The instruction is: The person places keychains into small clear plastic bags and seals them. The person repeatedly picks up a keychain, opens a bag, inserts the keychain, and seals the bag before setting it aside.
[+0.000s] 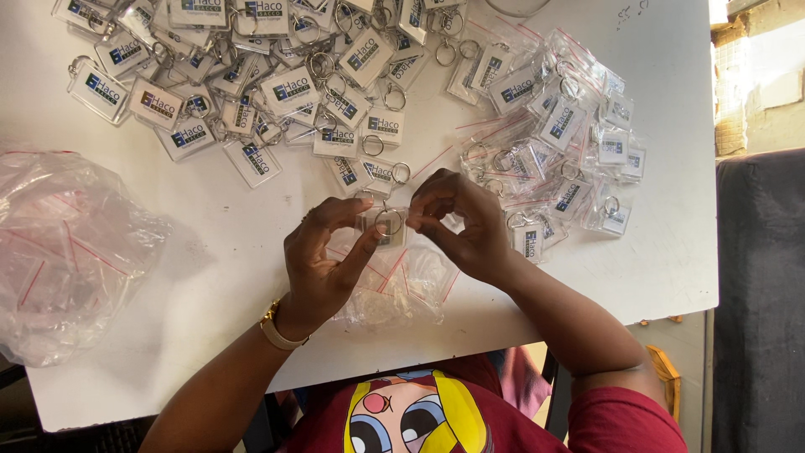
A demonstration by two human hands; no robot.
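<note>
1. The left hand (323,256) sits just left of the frame's centre, palm tilted up, its fingers curled and its thumb pressed against a clear keychain (382,225), which it pinches from the left side.
2. The right hand (459,220) meets it from the right, fingers bent in a tight curl with the tips closed on the same keychain (its metal ring shows between the two hands).
3. The keychain is held just above the white table (218,252), at the centre of the frame, over a crumpled heap of small clear bags (402,289) lying near the table's lower edge.
4. Across the upper left and upper middle spreads a pile of finished keychains (251,75), each a clear rectangular tag with a printed card and a ring.
5. To the upper right lies a cluster of bagged keychains (562,134), each in a clear sleeve with a red strip.
6. At the left edge rests a large clear plastic bag (63,252), bunched and holding more small sleeves.
7. A gold-coloured wristwatch (277,329) circles the left wrist.
</note>
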